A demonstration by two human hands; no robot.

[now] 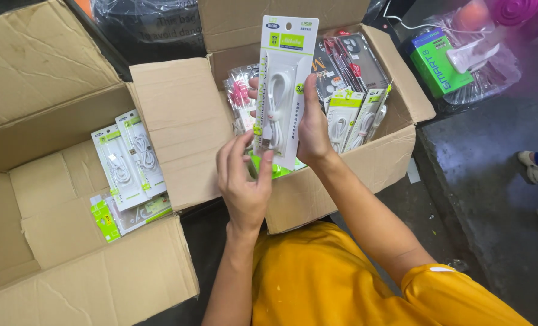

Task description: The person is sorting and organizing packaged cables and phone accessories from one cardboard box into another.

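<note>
An orange shirt (pixel 317 278) fills the near edge, below both forearms. The left hand (pixel 243 181) pinches the lower edge of a white cable pack (pixel 283 90), thumb and fingers closed on it. The right hand (pixel 313 124) grips the pack's right side, holding it upright above a cardboard box (pixel 353 169) full of similar packs (pixel 350 118). Left of the hands, a second box (pixel 69 253) holds more cable packs (pixel 127 157). Far right, a green carton (pixel 435 60) lies on plastic.
</note>
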